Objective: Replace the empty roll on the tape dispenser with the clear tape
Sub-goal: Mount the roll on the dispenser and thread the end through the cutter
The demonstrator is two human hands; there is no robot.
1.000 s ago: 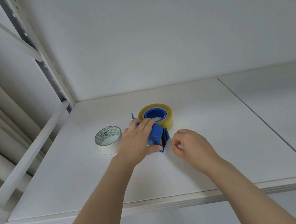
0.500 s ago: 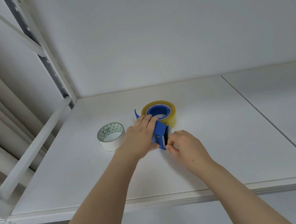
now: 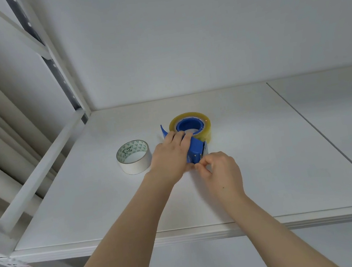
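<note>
We already have the clear tape [image 3: 201, 127] seated on the hub of the blue dispenser [image 3: 194, 151], which lies flat on the white shelf [image 3: 266, 153], so the step in hand looks like threading the loose end through the cutter at the near end. Our left hand [image 3: 171, 159] is clamped over the dispenser body, fingers across the top and thumb at the near corner, pinning it down. Our right hand [image 3: 220, 170] is narrowed to a pinch, thumb and forefinger tips together right at the cutter; we cannot tell whether a tape end is actually caught between them, as clear film does not show here. To do this well, we should keep the left hand pressing so the dispenser does not slide or turn, draw the end straight toward us and level with the slot so it does not twist or stick to itself, and keep fingertips clear of the toothed blade. The empty roll [image 3: 134, 156] stands just beside our left hand, out of the way. Compared with a second ago, our right hand has closed in from a short way off to the cutter, while the left hand keeps its hold.
</note>
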